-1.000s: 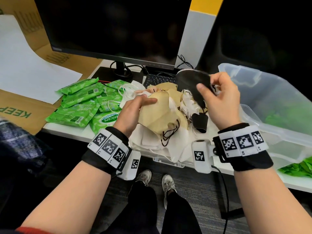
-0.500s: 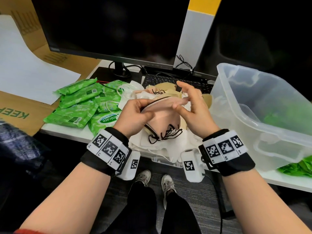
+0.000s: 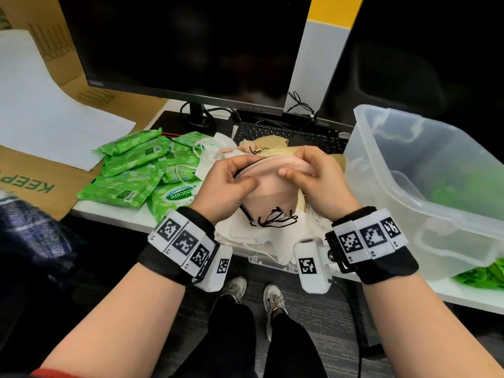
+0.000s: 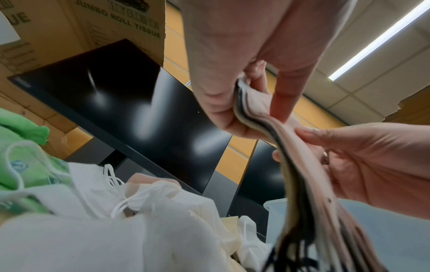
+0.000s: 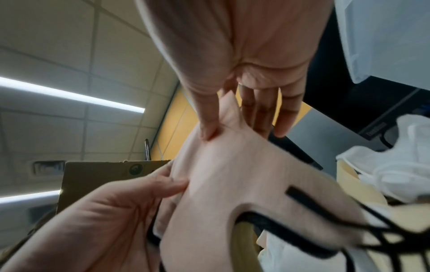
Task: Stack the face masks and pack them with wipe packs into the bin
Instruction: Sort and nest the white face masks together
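A stack of face masks (image 3: 270,195), pink one on top and black ear loops (image 3: 272,221) dangling, is held up over the desk edge. My left hand (image 3: 226,184) pinches its upper left edge and my right hand (image 3: 311,181) pinches the upper right edge. The left wrist view shows the stack (image 4: 300,174) edge-on, with tan and black layers between my left thumb and fingers (image 4: 279,103). My right thumb (image 5: 209,127) presses the pink mask (image 5: 232,176). Loose white and tan masks (image 3: 259,238) lie beneath. Green wipe packs (image 3: 136,173) lie to the left. The clear bin (image 3: 425,214) stands to the right.
A keyboard (image 3: 289,133) and a dark monitor (image 3: 191,50) stand behind the masks. Flattened cardboard with white paper (image 3: 49,124) lies to the left. More green packs (image 3: 482,274) lie beside the bin at the right, and green shows through the bin's wall.
My right hand brought the dark mask down from in front of the bin onto the stack in my left hand. A pink face now tops the stack, and both hands pinch its upper edge.
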